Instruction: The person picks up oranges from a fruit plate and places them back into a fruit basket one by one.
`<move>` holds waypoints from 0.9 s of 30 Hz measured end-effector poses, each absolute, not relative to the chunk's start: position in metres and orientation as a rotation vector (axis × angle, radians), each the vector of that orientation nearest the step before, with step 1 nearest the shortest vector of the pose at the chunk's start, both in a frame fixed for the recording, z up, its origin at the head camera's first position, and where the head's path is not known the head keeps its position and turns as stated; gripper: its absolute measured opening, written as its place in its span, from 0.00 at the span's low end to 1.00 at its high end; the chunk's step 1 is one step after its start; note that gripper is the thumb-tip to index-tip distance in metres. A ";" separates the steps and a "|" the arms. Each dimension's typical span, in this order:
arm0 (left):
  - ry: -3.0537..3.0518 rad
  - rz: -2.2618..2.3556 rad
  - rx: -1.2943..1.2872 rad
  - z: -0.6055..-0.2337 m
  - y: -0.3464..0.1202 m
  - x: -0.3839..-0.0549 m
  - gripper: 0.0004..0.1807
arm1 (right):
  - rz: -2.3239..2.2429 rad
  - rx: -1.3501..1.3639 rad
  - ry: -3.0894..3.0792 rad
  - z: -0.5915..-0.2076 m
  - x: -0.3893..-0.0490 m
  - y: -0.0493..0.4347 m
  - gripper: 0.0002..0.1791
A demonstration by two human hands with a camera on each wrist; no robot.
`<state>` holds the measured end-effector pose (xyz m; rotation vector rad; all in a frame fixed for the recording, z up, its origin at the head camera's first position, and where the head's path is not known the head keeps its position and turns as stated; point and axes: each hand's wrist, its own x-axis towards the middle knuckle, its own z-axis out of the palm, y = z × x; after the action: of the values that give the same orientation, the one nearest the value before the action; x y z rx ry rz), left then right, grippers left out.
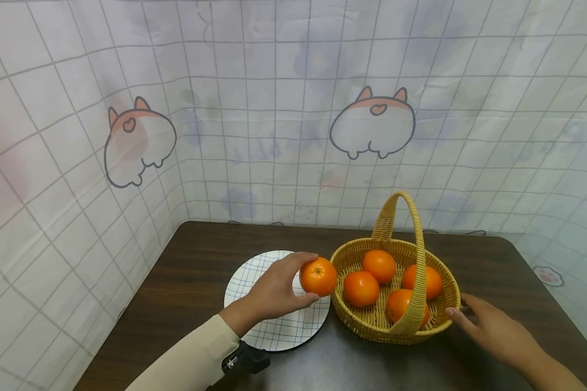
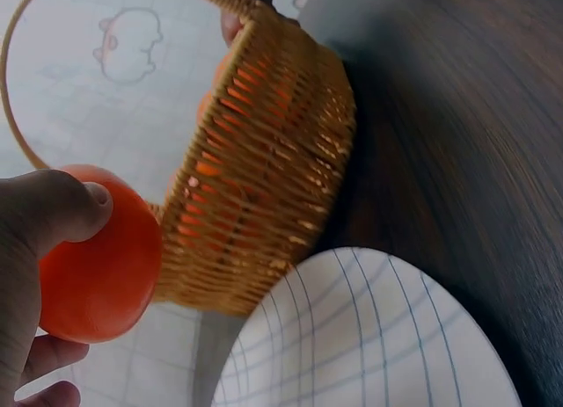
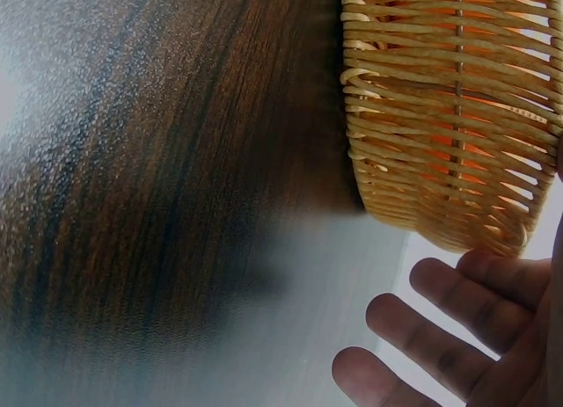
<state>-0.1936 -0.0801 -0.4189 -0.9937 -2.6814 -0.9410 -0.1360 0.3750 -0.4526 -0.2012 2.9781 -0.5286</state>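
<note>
My left hand (image 1: 283, 285) pinches an orange (image 1: 318, 277) between thumb and fingers, above the right part of a white plate (image 1: 279, 341) with blue grid lines. In the left wrist view the held orange (image 2: 106, 258) hangs beside the wicker basket (image 2: 264, 161), apart from the plate (image 2: 369, 337). The tan basket (image 1: 367, 328) has a tall arched handle and several oranges (image 1: 379, 266) inside. At the basket's right end, my right hand (image 1: 499, 331) holds the rim, thumb over it and index finger at the outer wall; its other fingers (image 3: 431, 337) extend away from the wicker.
Plate and basket stand side by side on a dark wood-grain table (image 1: 191, 260). Behind and at both sides hangs a white gridded curtain (image 1: 283, 136) with cartoon animals. A black strap device (image 1: 244, 359) sits at the left wrist.
</note>
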 end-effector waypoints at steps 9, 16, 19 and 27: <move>-2.620 -0.941 -1.104 -0.410 -0.065 -0.189 0.41 | -0.513 -0.198 2.979 -0.454 -0.137 0.376 0.42; -2.596 -0.942 -1.181 -0.408 -0.052 -0.186 0.41 | -0.500 -0.197 2.988 -0.455 -0.137 0.378 0.43; -2.580 -0.931 -1.207 -0.408 -0.047 -0.185 0.41 | -0.497 -0.194 2.988 -0.454 -0.137 0.377 0.43; -2.545 -0.862 -1.246 -0.409 -0.038 -0.183 0.40 | -0.509 -0.201 2.981 -0.454 -0.138 0.376 0.42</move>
<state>-0.1827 -0.0382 -0.4094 -1.2455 -2.5449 -0.8625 -0.1376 0.3763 -0.4535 -0.2011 2.9809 -0.5088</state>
